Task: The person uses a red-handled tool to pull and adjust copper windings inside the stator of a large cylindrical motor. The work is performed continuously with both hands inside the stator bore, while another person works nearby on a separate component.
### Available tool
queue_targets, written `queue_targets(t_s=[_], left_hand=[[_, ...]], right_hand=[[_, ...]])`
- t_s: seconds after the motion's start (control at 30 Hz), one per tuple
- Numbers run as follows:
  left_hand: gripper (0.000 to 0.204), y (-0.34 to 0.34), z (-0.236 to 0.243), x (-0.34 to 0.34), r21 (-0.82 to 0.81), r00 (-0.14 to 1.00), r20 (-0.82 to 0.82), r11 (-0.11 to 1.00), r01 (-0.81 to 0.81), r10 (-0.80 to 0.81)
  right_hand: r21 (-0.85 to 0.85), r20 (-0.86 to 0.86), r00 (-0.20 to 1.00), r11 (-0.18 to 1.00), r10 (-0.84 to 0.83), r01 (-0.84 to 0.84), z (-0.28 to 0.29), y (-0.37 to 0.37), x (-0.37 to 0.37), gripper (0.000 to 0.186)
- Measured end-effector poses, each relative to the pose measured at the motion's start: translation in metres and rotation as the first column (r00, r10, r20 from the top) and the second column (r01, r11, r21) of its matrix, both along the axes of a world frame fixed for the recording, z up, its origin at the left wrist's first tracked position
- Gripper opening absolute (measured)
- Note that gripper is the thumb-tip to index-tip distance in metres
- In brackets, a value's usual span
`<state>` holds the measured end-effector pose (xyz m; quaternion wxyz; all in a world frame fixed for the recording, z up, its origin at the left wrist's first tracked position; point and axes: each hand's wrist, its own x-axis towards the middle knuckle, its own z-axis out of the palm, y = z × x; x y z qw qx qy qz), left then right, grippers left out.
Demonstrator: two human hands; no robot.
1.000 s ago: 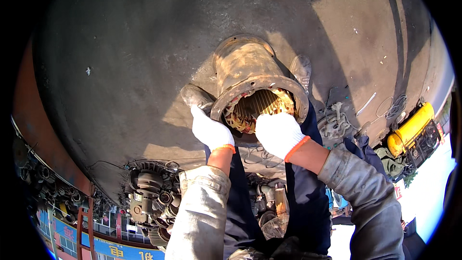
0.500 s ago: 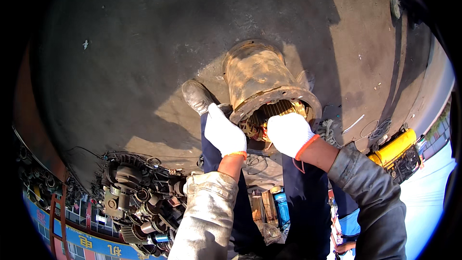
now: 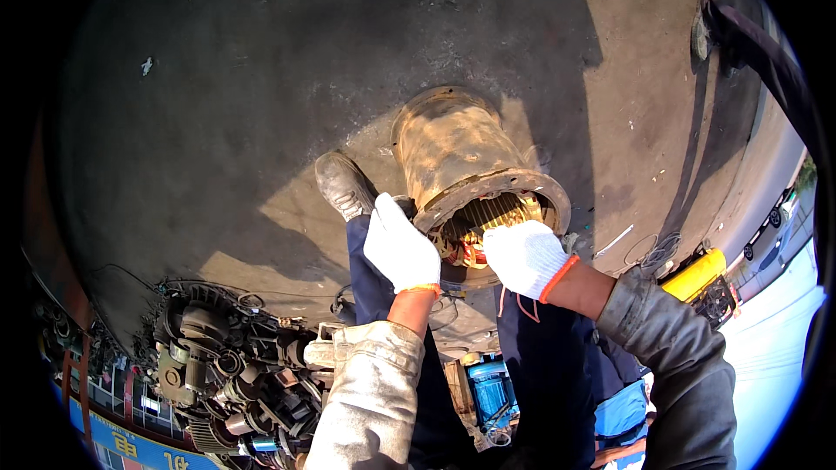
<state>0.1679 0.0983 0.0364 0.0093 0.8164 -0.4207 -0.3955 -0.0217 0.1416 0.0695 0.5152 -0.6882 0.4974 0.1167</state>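
Note:
A rusty cylindrical motor housing (image 3: 457, 141) with flanged ends lies on its side on the ground ahead of me. Its near end faces me, showing slots and copper-coloured windings (image 3: 461, 235) with some red material inside. My right hand (image 3: 524, 257), in a white glove with an orange cuff, is curled closed at the right of this opening, in front of the windings. My left hand (image 3: 399, 245), gloved alike, is closed just left of the near flange (image 3: 501, 181), above my left leg. The fingertips of both hands are hidden, as is anything in them.
My shoe (image 3: 345, 186) is beside the housing. Greasy motor parts (image 3: 226, 365) are heaped at lower left. A blue machine (image 3: 492, 392) shows between my legs. A yellow machine (image 3: 697, 274) and looped wire (image 3: 657, 248) are at right. Another person's leg (image 3: 749, 48) is at upper right.
The whole view has shifted a little, so the housing appears slightly lower and further left. Both hands stay closed near its opening. More of the other person's leg shows at upper right.

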Motion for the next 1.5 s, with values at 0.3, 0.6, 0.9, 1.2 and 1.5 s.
queue_targets(t_s=[0.3, 0.6, 0.9, 1.2, 1.5], left_hand=[[0.029, -0.003, 0.002, -0.002, -0.1, 0.992, 0.033, 0.987, 0.124, -0.121], [0.045, -0.013, 0.014, -0.008, -0.006, 0.985, -0.06, 0.987, -0.163, 0.162], [0.043, -0.013, 0.011, -0.012, -0.081, 0.963, -0.082, 0.962, -0.263, 0.256], [0.042, -0.016, 0.015, -0.01, -0.026, 0.955, -0.092, 0.958, -0.286, 0.283], [0.038, -0.005, 0.008, -0.001, -0.002, 0.926, -0.085, 0.929, -0.37, 0.369]], right_hand=[[-0.025, -0.082, 0.989, 0.992, 0.119, -0.122, -0.003, 0.0, 0.008, 0.011], [-0.018, -0.099, 0.966, 0.97, 0.239, -0.242, -0.003, -0.002, 0.012, 0.011], [-0.009, -0.103, 0.94, 0.944, 0.326, -0.329, 0.009, -0.008, 0.009, 0.011], [0.023, -0.032, 0.885, 0.885, 0.465, -0.464, 0.007, -0.027, 0.005, 0.016], [0.352, -0.013, 0.772, 0.726, 0.636, -0.591, -0.004, -0.059, 0.021, 0.028]])
